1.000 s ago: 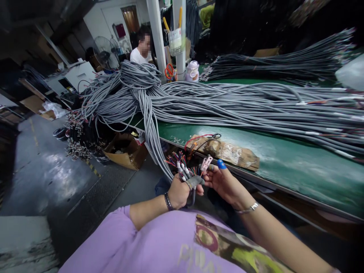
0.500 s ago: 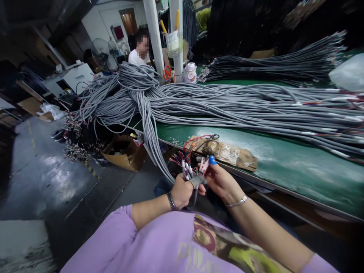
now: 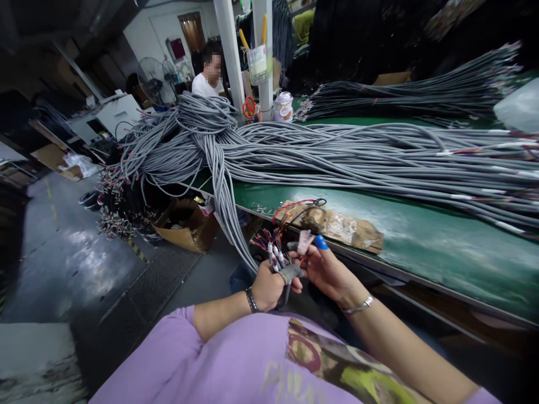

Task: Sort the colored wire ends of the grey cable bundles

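Observation:
My left hand [image 3: 269, 287] is closed around a bunch of grey cables [image 3: 229, 216]. Their white-collared ends [image 3: 275, 257] point up out of the fist, with thin coloured wires [image 3: 261, 240] fanning out. A worn grey wrap [image 3: 291, 272] covers the thumb of that hand. Close beside it, my right hand [image 3: 330, 278] has its fingers curled at a pale pink clip [image 3: 305, 241], blurred by motion. A blue cover [image 3: 321, 242] sits on the right thumb tip. Thin wires run between the fingers of both hands; which ones are gripped is hard to see.
Long grey cables [image 3: 337, 151] lie across the green table [image 3: 425, 235]. A taped wooden board [image 3: 347, 227] with red and black leads sits at the near edge. Dark cables [image 3: 404, 98] lie behind. A cardboard box [image 3: 185, 227] is below, left. A person [image 3: 206, 78] sits beyond.
My right hand has shifted slightly right, and the pink clip has tilted and moved a little with it. My left hand keeps its hold on the cables.

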{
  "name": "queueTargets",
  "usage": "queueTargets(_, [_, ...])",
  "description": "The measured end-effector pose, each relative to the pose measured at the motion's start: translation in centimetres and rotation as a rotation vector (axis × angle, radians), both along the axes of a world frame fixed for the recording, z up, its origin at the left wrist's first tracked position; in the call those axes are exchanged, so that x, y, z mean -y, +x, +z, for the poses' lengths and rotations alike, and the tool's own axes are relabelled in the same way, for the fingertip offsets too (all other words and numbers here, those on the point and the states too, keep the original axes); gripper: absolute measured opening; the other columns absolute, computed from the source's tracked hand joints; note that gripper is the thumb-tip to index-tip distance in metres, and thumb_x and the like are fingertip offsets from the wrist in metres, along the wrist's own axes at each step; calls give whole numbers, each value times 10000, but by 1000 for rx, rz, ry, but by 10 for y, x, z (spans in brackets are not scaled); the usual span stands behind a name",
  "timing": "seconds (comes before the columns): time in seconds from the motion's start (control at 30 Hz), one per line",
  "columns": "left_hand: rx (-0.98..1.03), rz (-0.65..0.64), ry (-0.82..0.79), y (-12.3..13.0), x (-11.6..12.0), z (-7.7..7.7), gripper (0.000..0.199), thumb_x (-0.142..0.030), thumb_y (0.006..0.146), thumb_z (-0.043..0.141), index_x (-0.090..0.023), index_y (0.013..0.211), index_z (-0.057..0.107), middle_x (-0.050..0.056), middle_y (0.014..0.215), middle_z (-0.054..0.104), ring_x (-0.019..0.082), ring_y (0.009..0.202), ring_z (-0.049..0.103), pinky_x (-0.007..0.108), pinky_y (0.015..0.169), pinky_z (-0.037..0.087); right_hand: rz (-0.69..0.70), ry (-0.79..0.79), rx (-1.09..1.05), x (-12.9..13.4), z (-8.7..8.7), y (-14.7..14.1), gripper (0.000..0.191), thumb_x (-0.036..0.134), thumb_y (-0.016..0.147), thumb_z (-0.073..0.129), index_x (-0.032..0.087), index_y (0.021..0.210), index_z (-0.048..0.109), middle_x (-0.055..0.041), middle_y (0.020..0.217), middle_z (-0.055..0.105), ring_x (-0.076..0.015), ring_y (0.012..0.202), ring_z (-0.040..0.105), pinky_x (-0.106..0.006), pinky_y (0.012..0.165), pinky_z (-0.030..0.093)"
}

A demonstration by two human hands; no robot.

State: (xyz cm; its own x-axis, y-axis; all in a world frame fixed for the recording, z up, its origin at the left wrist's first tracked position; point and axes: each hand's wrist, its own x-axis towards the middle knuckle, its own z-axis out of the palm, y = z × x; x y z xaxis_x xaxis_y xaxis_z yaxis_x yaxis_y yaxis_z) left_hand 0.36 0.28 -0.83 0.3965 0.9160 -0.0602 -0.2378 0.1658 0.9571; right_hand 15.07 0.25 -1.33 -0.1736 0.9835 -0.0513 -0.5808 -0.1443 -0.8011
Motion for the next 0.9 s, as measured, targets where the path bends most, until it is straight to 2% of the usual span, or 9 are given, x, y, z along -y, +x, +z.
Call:
queueTargets(0.1, [-41, -11, 54, -5, 2, -5, 450, -540, 619, 763, -106, 649, 648, 20, 499, 587, 100, 429, 513, 251, 486, 478, 111, 73, 153, 11, 2, 2, 434, 594, 706, 717, 179, 802, 633, -33, 695, 659, -161, 609, 591, -293, 607, 445])
queueTargets(0.2, [-114, -30, 115, -8, 2, -6, 470, -570, 648, 726, -116, 577, 627, 41, 505, 596, 113, 458, 537, 258, 522, 481, 116, 193, 323, 20, 6, -2, 316, 475, 782, 701, 180, 779, 589, -25, 596, 650, -172, 574, 602, -296, 600, 419])
queueTargets(0.4, [-245, -213, 145, -13, 1, -2, 469, -573, 631, 733, -125, 548, 616, 49, 518, 604, 116, 474, 537, 247, 522, 453, 110, 258, 388, 24, 10, -10, 310, 468, 772, 709, 175, 784, 610, -15, 544, 639, -165, 475, 582, -306, 557, 445])
queueTargets(0.5, [-216, -177, 151, -14, 0, -3, 475, -583, 654, 713, -125, 560, 630, 51, 529, 606, 116, 483, 539, 250, 538, 457, 35, 227, 369, 22, 7, -6, 296, 445, 752, 736, 163, 807, 664, -23, 569, 647, -154, 521, 577, -294, 577, 446])
queueTargets(0.63, [-159, -106, 125, -14, -1, -4, 472, -583, 660, 710, -120, 592, 648, 53, 532, 616, 125, 484, 554, 260, 544, 467, -104, 69, 225, 21, -1, 4, 347, 434, 618, 839, 166, 791, 702, -46, 755, 681, -118, 603, 546, -265, 598, 450])
queueTargets(0.73, [-154, -102, 121, -14, -1, -2, 482, -585, 658, 713, -117, 567, 642, 59, 515, 611, 133, 479, 563, 257, 520, 459, -64, 49, 219, 23, -4, 8, 361, 458, 642, 818, 156, 803, 704, -35, 740, 646, -113, 621, 524, -261, 608, 442])
queueTargets(0.9, [-146, -117, 117, -13, 0, 1, 490, -597, 642, 721, -115, 593, 649, 54, 529, 615, 120, 466, 547, 257, 514, 468, -5, 189, 388, 25, 4, -1, 296, 429, 755, 737, 167, 876, 673, -27, 669, 645, -142, 602, 543, -271, 575, 382])
